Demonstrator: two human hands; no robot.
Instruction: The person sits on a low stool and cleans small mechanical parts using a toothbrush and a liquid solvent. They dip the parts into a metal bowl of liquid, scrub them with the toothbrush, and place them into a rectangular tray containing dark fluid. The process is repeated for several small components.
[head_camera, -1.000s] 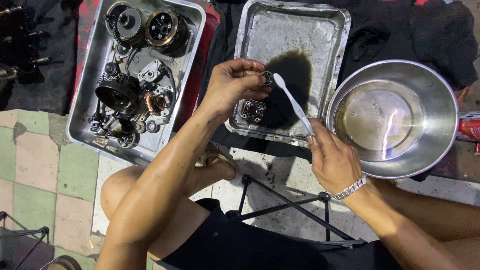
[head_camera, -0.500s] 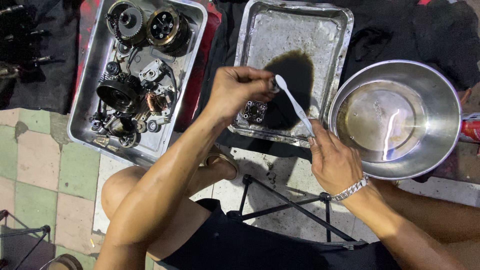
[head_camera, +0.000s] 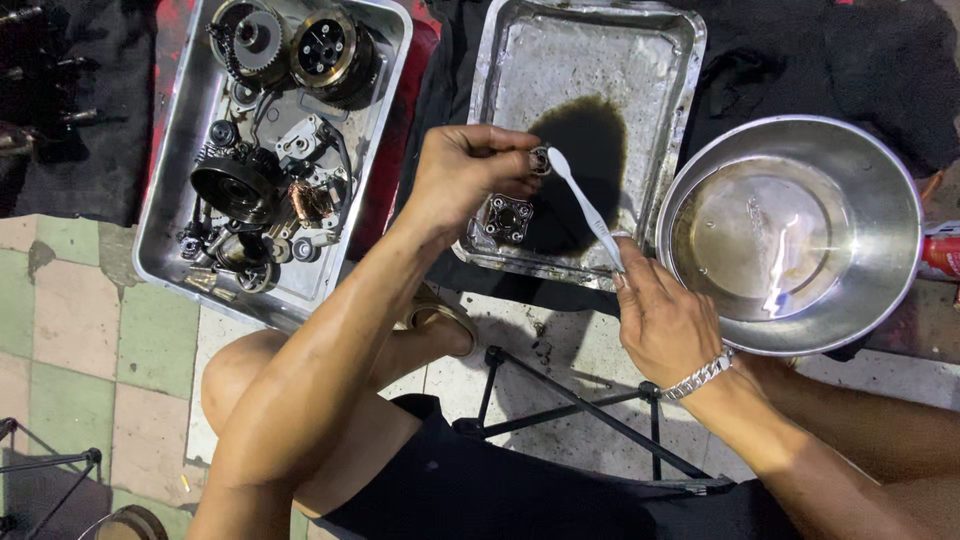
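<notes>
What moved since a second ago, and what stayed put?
Almost nothing. The left hand still pinches the small round part, the right hand still holds the toothbrush against it. The trays and bowl stayed put.

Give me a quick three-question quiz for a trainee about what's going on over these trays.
1. True or false: the right hand holds a white toothbrush.
2. Which vessel holds the pile of engine parts? A) the left tray B) the middle tray C) the round bowl
3. Fill in: the left hand pinches a small ____ part at the brush's head.

Key
1. True.
2. A. The middle tray holds a dark puddle and one small square part; the bowl holds only a shallow layer of clear liquid.
3. Round, metal.
</notes>
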